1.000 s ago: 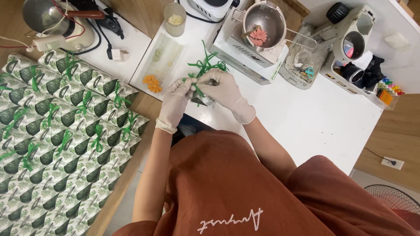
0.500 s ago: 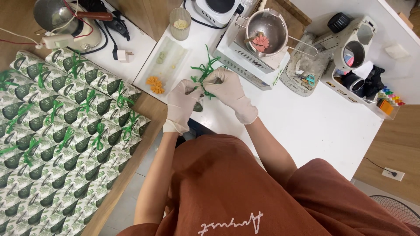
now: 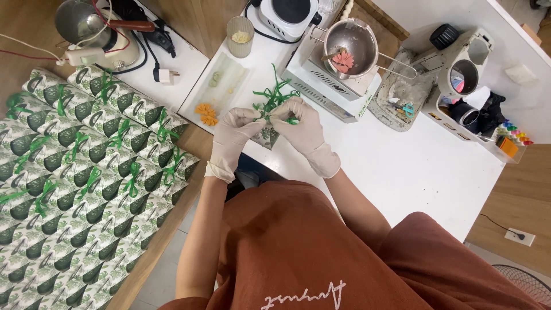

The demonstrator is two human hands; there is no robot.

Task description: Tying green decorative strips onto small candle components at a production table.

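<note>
Both my hands wear pale gloves and meet over a small leaf-patterned box (image 3: 267,136) on the white table (image 3: 402,172). My left hand (image 3: 234,138) pinches a green ribbon (image 3: 274,96) at the box's top. My right hand (image 3: 303,129) grips the same ribbon from the other side, and its loops stick up between my fingers. The box is mostly hidden under my hands.
Many leaf-patterned boxes (image 3: 80,172) tied with green ribbon lie in rows at the left. A clear tray (image 3: 215,92) with orange pieces, a glass cup (image 3: 240,35), a metal pot (image 3: 350,46) on a white block, a hotplate (image 3: 287,14) and a container of tools (image 3: 476,109) stand behind.
My hands and the ribbon have stayed together over the box, working the ribbon; the view has shifted slightly.
</note>
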